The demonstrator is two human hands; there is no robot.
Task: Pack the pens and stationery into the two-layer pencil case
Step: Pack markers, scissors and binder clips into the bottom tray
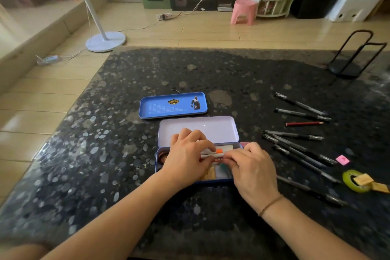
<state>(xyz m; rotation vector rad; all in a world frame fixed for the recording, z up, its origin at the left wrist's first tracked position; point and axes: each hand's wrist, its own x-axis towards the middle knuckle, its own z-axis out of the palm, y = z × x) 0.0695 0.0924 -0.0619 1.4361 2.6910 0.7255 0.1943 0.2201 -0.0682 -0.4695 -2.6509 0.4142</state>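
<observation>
Your left hand (pixel 187 159) and your right hand (pixel 251 167) are both down in the open pencil case (pixel 162 155), which sits on the dark speckled counter (pixel 253 82) just in front of you. Its pale lid (pixel 200 127) is hinged back and lies flat on the far side. Between your hands lie two white markers (pixel 219 151), one with an orange band, stretched across the far part of the case. Your left fingers curl over their left ends and your right fingertips pinch at their right ends, so both hands are gripping the markers. Under your hands you can make out something tan and something pale in the bottom of the case, too hidden to name.

Just beyond the lid, a little to the left, the blue inner tray (pixel 173 105) rests on the counter by itself, printed side up.

To your right, a loose fan of dark gel pens (pixel 295 145) lies apart from the case, with a red pencil (pixel 304 123) among them. Farther right are a small pink eraser (pixel 342 159) and a green roll of tape (pixel 354 180) with tan pieces lying on it. A black wire stand (pixel 346 65) sits at the far right corner of the counter.
</observation>
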